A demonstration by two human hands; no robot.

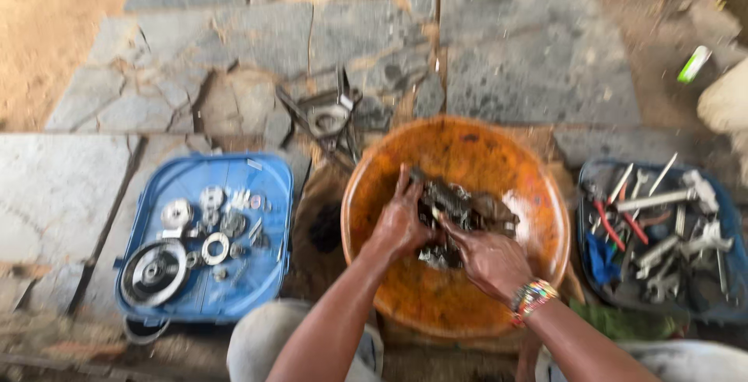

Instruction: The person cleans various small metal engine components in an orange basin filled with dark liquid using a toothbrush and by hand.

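Note:
A round orange basin [436,304] with murky liquid sits on the ground in front of me. In its middle lies a dark, greasy metal engine part [460,214]. My left hand [401,222] grips its left side with the fingers curled over it. My right hand [491,261] holds it from the lower right; a beaded bracelet [532,298] is on that wrist. The picture is blurred, so the part's details are unclear.
A blue tray [265,273] at the left holds several gears, rings and a large round disc [153,273]. A dark tray [596,179] at the right holds wrenches and red-handled pliers. Loose metal parts [327,117] lie on the cracked stone slabs behind the basin. My knees are at the bottom.

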